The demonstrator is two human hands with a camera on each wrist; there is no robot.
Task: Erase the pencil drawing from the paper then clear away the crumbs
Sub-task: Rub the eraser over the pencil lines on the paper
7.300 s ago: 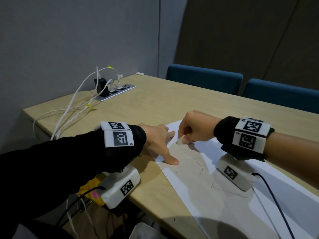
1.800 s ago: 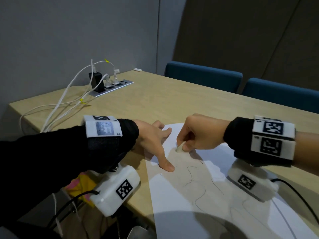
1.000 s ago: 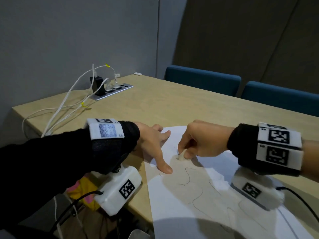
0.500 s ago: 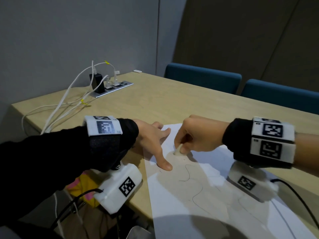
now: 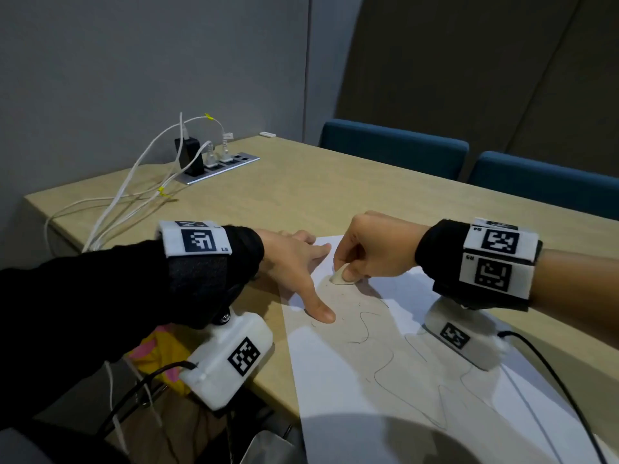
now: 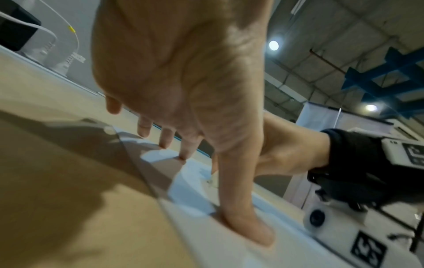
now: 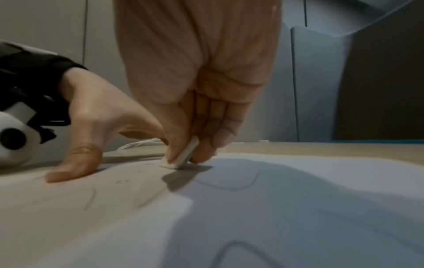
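A white sheet of paper (image 5: 338, 380) with wavy pencil lines (image 5: 382, 366) lies on the wooden table (image 5: 301, 195). My right hand (image 5: 371, 252) pinches a small white eraser (image 5: 339, 274) between thumb and fingers, its tip pressed on the paper near the far corner. In the right wrist view the eraser (image 7: 184, 154) stands tilted on the paper (image 7: 298, 208). My left hand (image 5: 294, 262) lies spread, thumb and fingertips pressing the paper's left edge. The left wrist view shows that thumb flat on the paper (image 6: 241, 250). Tiny dark crumbs (image 7: 121, 181) lie by the thumb.
A power strip (image 5: 219, 165) with a black charger and white cables (image 5: 127, 192) sits at the table's far left. Two blue chairs (image 5: 395, 145) stand behind the table. The table's near edge runs just left of the paper. Something yellow and pink (image 5: 157, 356) lies below the table.
My right hand has shifted the eraser in small strokes near the paper's far corner, and pencil lines there have thinned. My left hand has kept pressing the same spot.
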